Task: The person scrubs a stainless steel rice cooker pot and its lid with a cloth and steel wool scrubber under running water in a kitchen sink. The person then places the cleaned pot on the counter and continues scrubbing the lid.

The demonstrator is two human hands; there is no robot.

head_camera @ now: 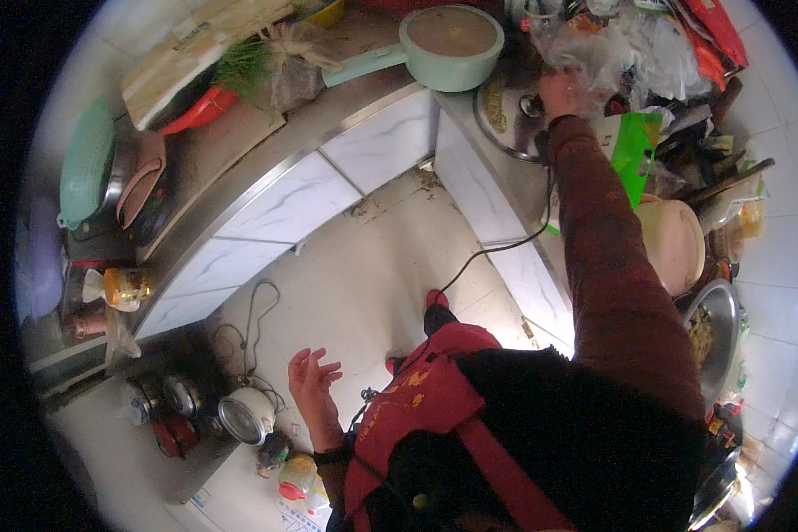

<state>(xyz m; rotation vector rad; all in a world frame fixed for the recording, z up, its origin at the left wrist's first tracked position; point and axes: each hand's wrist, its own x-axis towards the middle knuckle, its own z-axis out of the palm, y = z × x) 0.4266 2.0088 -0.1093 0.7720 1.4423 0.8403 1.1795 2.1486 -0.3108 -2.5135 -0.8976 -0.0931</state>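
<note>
My right hand reaches over the counter at the top right, among crumpled clear plastic bags; whether its fingers grip a bag cannot be made out. Just left of it lies a round metal lid with a knob, a black cord hanging from beside it. A pale green pan with a long handle stands further left. Under my right forearm is a green and white bag. My left hand hangs above the floor at the lower middle, fingers apart and loosely bent, holding nothing.
Along the left counter are a green basket, a red bowl and leafy greens. A pink container and a metal basin stand at the right. A white pot and looped cords lie at the lower left.
</note>
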